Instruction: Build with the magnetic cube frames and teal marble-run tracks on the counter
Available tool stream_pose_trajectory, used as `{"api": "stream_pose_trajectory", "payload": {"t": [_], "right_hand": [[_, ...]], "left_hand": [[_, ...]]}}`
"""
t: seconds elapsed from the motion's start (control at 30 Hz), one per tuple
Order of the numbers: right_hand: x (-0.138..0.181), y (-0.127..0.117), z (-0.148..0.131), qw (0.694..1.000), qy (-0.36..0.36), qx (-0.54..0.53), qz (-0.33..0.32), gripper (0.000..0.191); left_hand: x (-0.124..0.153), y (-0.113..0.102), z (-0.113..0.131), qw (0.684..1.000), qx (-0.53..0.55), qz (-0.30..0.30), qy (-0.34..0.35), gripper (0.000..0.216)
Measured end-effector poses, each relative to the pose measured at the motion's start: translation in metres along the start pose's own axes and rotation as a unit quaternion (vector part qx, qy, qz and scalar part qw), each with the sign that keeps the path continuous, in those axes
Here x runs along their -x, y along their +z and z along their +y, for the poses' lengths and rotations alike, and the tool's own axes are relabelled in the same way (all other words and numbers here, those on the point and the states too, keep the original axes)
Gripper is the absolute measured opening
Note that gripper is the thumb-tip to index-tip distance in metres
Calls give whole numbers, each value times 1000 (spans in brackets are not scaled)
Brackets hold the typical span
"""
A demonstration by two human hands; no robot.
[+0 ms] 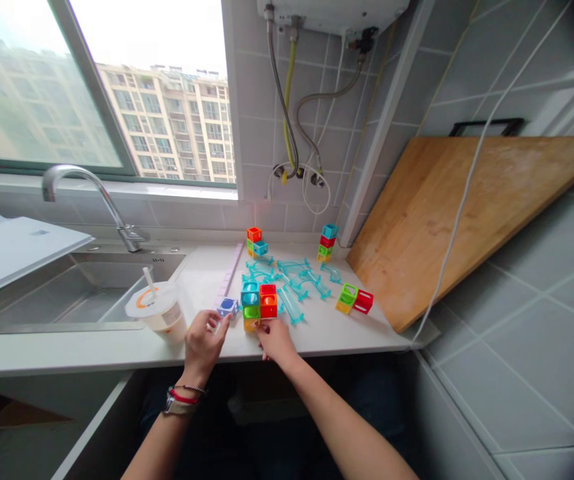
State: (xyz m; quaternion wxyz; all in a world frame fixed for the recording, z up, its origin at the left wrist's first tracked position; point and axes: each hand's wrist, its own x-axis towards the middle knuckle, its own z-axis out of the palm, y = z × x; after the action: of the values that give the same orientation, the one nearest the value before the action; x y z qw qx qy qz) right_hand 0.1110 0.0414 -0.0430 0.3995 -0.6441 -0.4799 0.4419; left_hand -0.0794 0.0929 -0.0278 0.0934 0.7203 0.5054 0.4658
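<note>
1. The left hand curls narrowly, its fingertips on a small blue-and-white plastic cube on the white countertop. Whether it truly grips the cube cannot be told.
2. The right hand touches the foot of a stacked cluster of blue, red, green and orange plastic cubes. Its fingertips are partly hidden, so its grip is unclear.
3. Clear turquoise plastic track pieces lie behind the cluster, overlapping and hard to count.
4. A white lidded cup with a straw stands just left of the left hand.

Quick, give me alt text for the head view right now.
The left hand touches a blue cube while the right hand touches the base of a stack of coloured cubes on a white counter. Turquoise track pieces lie behind; a lidded cup stands left.
</note>
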Motion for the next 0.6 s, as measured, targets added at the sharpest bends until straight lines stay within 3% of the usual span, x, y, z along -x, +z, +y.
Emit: {"api": "stream_pose_trajectory", "payload": {"t": [0.17, 0.33, 0.43, 0.6], "right_hand": [[0, 0, 1, 1000, -3, 5, 2, 27], [1, -2, 0, 1000, 3, -1, -6, 29], [1, -2, 0, 1000, 6, -7, -13, 29], [-1, -2, 1, 1000, 16, -12, -21, 29]], "left_hand": [[-22, -5, -12, 997, -23, -63, 35, 43], [-26, 9, -11, 994, 7, -108, 35, 15], [-20, 10, -7, 994, 42, -100, 17, 11], [1, 2, 0, 990, 119, -32, -73, 29]]}}
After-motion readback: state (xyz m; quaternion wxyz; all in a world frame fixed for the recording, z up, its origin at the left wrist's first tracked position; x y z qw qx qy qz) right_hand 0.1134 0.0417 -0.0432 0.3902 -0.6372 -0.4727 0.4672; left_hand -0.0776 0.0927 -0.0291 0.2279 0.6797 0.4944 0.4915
